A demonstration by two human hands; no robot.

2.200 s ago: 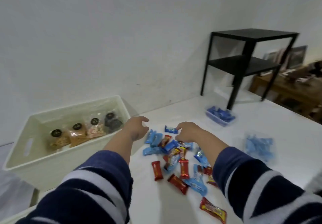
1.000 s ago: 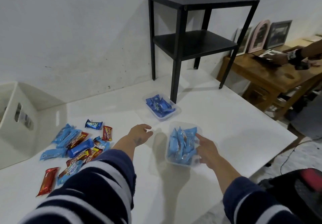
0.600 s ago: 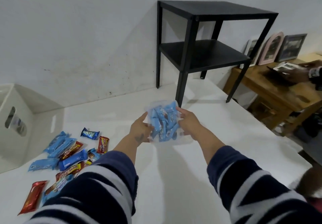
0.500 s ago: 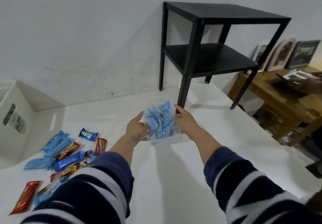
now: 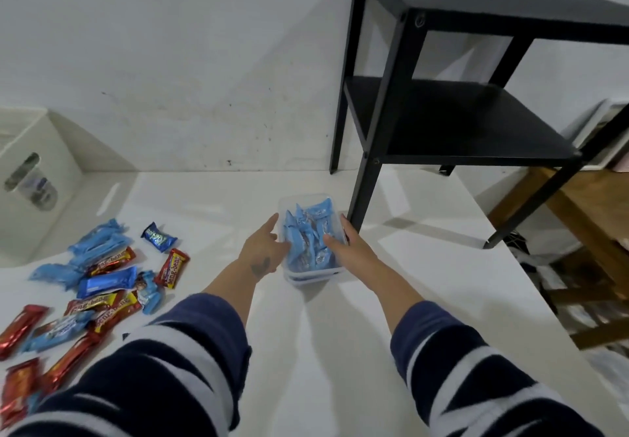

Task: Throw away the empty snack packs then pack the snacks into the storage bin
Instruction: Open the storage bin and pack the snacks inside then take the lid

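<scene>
The tray [image 5: 308,232] of blue snacks sits on another tray on the table [image 5: 340,351], long axis pointing away, gripped between the left hand [image 5: 263,254] and right hand [image 5: 347,249]. The bin [image 5: 37,181] lies far left.

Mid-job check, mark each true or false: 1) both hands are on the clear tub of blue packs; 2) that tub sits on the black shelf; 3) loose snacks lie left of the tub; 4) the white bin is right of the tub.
1) True: the left hand and right hand flank the clear tub.
2) False: it is over the white table, by the black shelf leg.
3) True: loose snacks.
4) False: the white bin is far left.
</scene>
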